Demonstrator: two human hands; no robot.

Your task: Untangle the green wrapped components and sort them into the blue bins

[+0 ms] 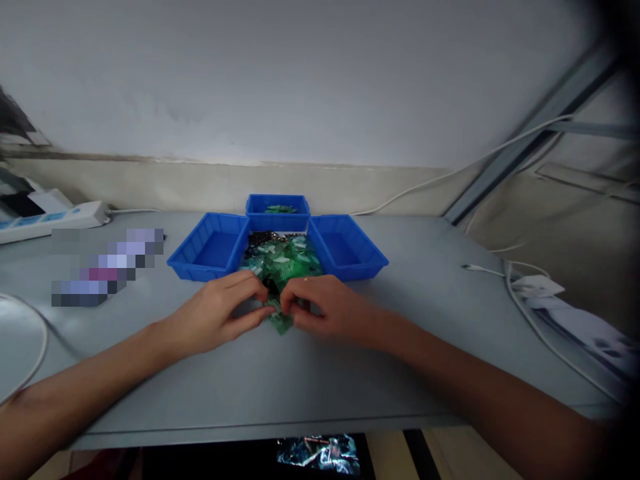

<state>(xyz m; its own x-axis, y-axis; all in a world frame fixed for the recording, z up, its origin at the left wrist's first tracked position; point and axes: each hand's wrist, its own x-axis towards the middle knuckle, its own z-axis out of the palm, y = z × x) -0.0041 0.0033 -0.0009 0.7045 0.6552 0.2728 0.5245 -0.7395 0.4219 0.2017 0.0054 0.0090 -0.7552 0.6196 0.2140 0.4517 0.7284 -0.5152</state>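
Observation:
My left hand (223, 313) and my right hand (325, 308) meet near the middle of the grey table. Both pinch a small green translucent packet (281, 321), one hand at each side of it. Just beyond them lies a pile of green packets (293, 261), with dark, shiny small pieces (265, 239) at its back. Blue trays flank the pile: a left tray (213, 245) and a right tray (347, 247), neither with anything visible inside. The back tray (278, 207) holds some green packets. My fingers partly hide the packet between them.
A power strip (75, 217) lies at the back left, with a pixelated object (110, 267) nearer. White cables (535, 327) and white items (575, 317) are at the right. A metal brace (515, 150) slants up at the back right.

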